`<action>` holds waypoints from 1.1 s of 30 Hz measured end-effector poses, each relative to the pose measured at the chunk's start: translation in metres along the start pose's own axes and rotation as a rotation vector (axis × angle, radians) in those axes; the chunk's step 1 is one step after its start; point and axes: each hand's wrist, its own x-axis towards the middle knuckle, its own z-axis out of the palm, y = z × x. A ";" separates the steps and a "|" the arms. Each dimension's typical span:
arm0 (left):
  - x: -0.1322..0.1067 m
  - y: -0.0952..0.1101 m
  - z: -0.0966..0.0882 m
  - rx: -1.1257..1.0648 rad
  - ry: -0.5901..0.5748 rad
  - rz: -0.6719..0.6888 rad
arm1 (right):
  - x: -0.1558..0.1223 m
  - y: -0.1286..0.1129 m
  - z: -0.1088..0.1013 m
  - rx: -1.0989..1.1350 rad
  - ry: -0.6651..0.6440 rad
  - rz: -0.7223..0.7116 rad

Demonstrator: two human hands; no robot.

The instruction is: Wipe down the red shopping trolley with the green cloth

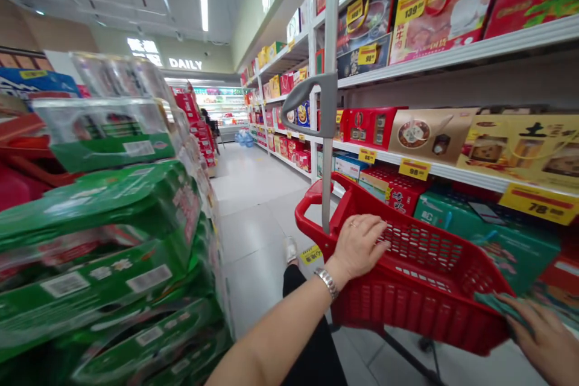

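Observation:
A red plastic shopping basket [407, 307] on wheels stands in the aisle in front of me, its grey pull handle [316, 99] raised upright. My left hand [357, 244], a metal watch on the wrist, rests on the basket's near rim with its fingers curled over the edge. At the bottom right, my right hand [547, 338] pinches a flat teal packet [491, 303] at the basket's right corner. Only part of that hand and packet shows. Little of the basket's inside is visible.
Stacked green shrink-wrapped packs [104, 265] crowd the left side. Shelves [452, 172] of red, brown and teal gift boxes with yellow price tags line the right. The pale tiled aisle floor [253, 193] runs ahead towards the back of the shop. My black-clad leg and shoe [291, 250] show below.

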 end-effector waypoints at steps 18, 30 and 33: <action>0.033 -0.040 0.034 0.332 -0.480 -0.384 | 0.045 -0.206 0.005 0.327 -0.096 0.062; 0.031 -0.055 0.039 0.338 -0.419 -0.328 | 0.066 -0.243 0.033 0.381 -0.165 -0.059; 0.036 -0.071 0.041 0.338 -0.452 -0.301 | 0.053 -0.201 0.016 0.309 -0.151 0.005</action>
